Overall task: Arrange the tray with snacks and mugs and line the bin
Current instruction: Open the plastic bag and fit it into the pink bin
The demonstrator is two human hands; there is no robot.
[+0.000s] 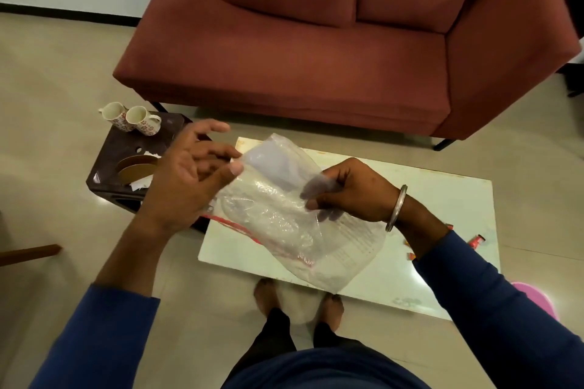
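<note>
Both hands pinch a clear plastic bag (294, 215) over the pale tabletop (442, 199). Two mugs (132, 117) stand at the dark stool's (113, 148) far corner, near a red sofa (300, 57).

**Inspector:** Sofa (316, 50) fills the upper frame; low table (442, 230) lies below it, centre to right; stool (126, 148) stands left of the table, touching its corner.

**Clerk:** On the stool?

**Inspector:** Two mugs (132, 117) side by side at its upper edge; a round plate (136, 167) below them.

**Clerk:** Centre frame?

**Inspector:** Plastic bag (284, 215) held over the table, left hand (189, 180) at its upper left, right hand (354, 193) at its right; wrappers (474, 241) on the table's right edge.
</note>
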